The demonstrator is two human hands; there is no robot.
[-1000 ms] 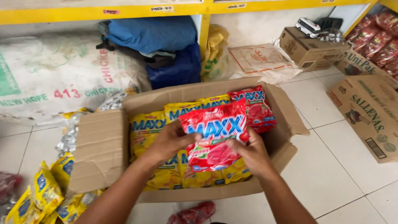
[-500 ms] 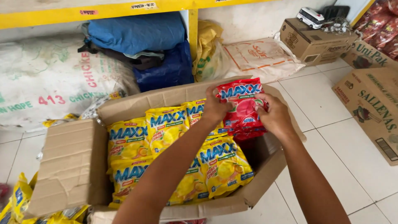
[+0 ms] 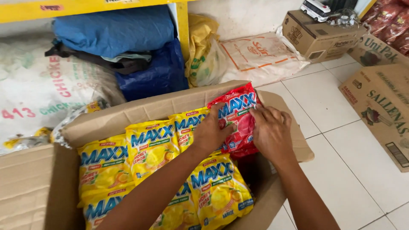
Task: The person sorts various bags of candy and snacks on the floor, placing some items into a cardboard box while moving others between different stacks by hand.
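Head view: glossy red candy packet (image 3: 237, 117)

Red candy bag (image 3: 236, 117) stands at the open carton's (image 3: 145, 108) far corner; yellow bags (image 3: 153, 147) fill the rest.

A: What is the bearing surface?

B: A white tiled floor (image 3: 341, 140).

A: What rests directly on it?

B: An open cardboard box (image 3: 140, 111) in the middle; a closed printed carton (image 3: 379, 106) at right; a smaller brown box (image 3: 317, 36) near the wall; a flat white plastic bag (image 3: 260, 55) beside it; a large white sack (image 3: 38, 89) at left.
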